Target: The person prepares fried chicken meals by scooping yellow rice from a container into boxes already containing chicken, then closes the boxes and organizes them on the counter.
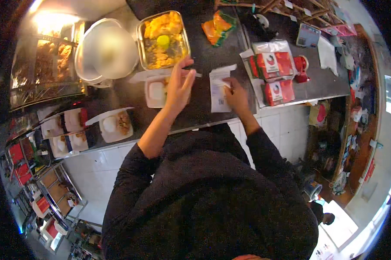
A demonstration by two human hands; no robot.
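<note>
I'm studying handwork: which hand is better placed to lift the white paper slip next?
Probably the right hand: it is at the right edge of the white paper slip, while the left hand is farther off, by a white food container.

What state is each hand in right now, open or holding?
Left hand: open, fingers extended by the white food box.
Right hand: fingers bent at the printed paper slip; grip cannot be told.

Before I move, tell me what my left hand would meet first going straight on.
Probably the tray, at its near right corner; height is unclear, so the left hand could pass above it.
</note>
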